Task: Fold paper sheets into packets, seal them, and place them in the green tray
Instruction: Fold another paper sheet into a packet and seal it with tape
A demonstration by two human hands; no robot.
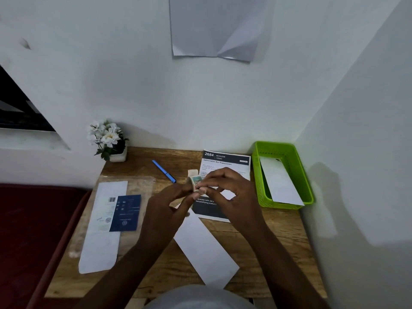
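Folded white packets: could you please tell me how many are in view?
2: one packet leans inside the green tray; another packet lies on the table, partly under the hands.

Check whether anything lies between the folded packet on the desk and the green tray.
Only the printed sheet lies flat between the folded packet and the green tray. Both hands hover above it: left hand, right hand, pinching a small sticker roll.

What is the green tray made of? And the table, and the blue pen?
Green tray: looks like glossy moulded plastic, with small slots along its wall. Table: seems to be wood, brown with visible grain. Blue pen: probably smooth plastic, too small to be sure.
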